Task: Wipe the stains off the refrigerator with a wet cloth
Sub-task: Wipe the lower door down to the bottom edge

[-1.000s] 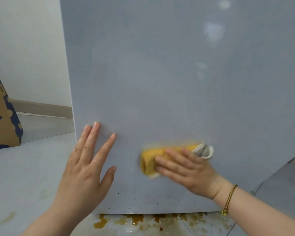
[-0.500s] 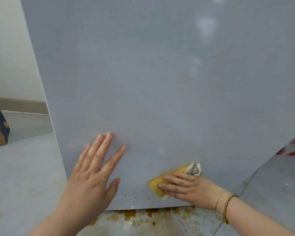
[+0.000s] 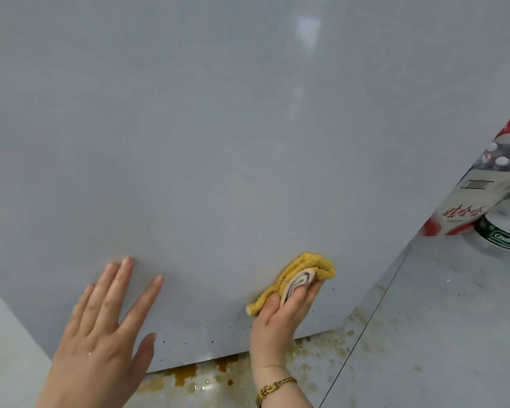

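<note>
Refrigerator (image 3: 218, 142) panel above stained floor (image 3: 321, 357)

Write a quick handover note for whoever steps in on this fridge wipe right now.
Left hand: open, flat against the refrigerator panel.
Right hand: pressing the folded yellow cloth on the lower panel.
Done: upper panel looks clean.
Left: small dark specks along the bottom edge; yellowish smear around the cloth.
Brown spill on the floor under the edge is not wiped.
</note>
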